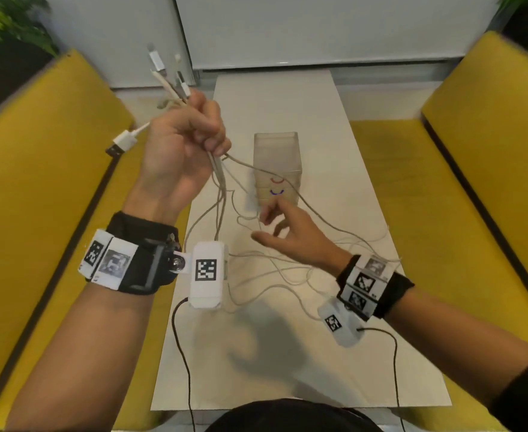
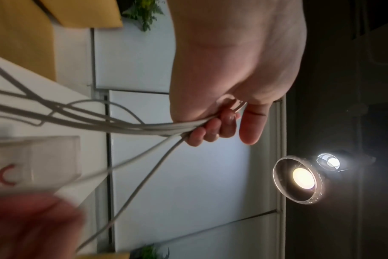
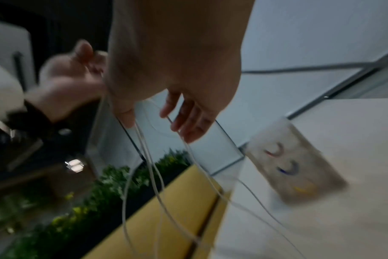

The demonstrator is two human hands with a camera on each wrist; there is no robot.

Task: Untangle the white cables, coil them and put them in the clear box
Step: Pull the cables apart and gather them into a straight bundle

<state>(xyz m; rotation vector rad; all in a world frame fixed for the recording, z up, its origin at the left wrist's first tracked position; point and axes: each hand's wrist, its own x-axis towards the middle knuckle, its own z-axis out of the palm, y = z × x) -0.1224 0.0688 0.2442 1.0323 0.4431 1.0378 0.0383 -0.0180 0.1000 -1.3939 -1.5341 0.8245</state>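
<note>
White cables (image 1: 222, 182) vanish inside left hand (image 1: 178, 151).

The white cables (image 1: 222, 182) are looking pale grey-white where they are trailing over the white table (image 1: 287, 98), and their plugs (image 1: 125, 141) are showing white shells with silver metal tips. The clear box (image 1: 276, 157) is showing small curved marks on its front, one red, one blue, and a yellow one lower down in the right wrist view. Yellow seats (image 1: 481, 169) are flanking the table on both sides. Black wrist straps (image 1: 141, 244) are carrying white tags printed with black-and-white square patterns. Thin black wires (image 1: 181, 347) are running from them. Green plants (image 1: 4, 23) are filling the corners.
</note>
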